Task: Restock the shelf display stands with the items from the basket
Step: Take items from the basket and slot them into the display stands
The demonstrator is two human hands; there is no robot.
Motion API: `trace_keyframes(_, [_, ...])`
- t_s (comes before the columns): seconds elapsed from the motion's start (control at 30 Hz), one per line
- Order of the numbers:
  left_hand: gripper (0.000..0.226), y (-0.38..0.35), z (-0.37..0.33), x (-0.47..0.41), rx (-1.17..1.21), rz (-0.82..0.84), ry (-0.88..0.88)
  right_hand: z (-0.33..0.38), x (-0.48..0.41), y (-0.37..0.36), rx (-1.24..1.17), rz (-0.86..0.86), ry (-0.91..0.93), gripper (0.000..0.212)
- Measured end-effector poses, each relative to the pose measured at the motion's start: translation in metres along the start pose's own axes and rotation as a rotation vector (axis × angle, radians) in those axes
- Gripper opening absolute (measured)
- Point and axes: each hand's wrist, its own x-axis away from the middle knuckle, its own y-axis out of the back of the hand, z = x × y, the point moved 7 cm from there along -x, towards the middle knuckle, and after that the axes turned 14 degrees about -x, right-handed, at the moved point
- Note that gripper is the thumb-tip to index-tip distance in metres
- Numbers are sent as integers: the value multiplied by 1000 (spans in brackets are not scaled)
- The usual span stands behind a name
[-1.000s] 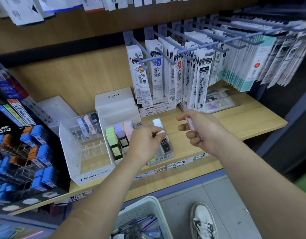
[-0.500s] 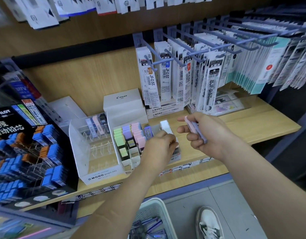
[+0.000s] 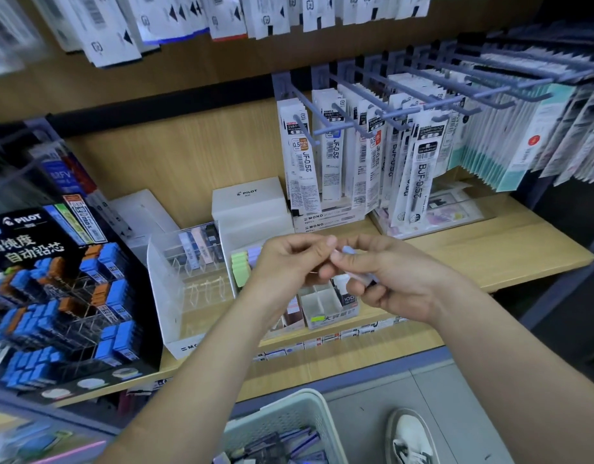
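At the bottom edge, on the grey floor, stands a white slatted plastic basket with dark and bluish packets lying in it, and just right of it is a white laced shoe. Above the basket both forearms reach up to the front edge of the pale wooden shelf, where the hands meet. The right hand has its fingers curled round a slim pale-lilac plastic case, which it holds in the air above the shelf's front edge. The left hand is also curled, and its thumb and forefinger pinch the case's end. Directly under the hands sits a small white divided display tray with several bare compartments and a dark pack in its right side. Partly hidden behind the left hand, a row of pastel green and lilac cases stands upright. Left of that is a clear acrylic tiered stand, with a few cases only in its back row. At the shelf's left end is a black display stand of blue and orange lead cases. Toward the back edge sits a white lidded box, and right of it long white refill packets hang from grey metal pegs on the back wall.
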Motion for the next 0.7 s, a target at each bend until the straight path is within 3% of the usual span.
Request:
trace_keyframes(0.1, [26, 16, -3, -1, 43, -66, -20, 1, 0, -5, 1, -18, -8, 21])
trace_keyframes(0.2, [15, 32, -3, 1, 37, -165, -21, -2, -4, -4, -89, -61, -67, 38])
trace_keyframes(0.4, [13, 56, -16, 13, -116, -247, -101, -9, -7, -27, -59, 69, -81, 10])
trace_keyframes(0.6, [14, 85, -18, 26, -89, -60, -52, -21, -10, -60, -86, 218, -114, 21])
trace_keyframes(0.7, [18, 123, -16, 30, -104, -202, -63, -27, -19, -64, 38, 91, -78, 25])
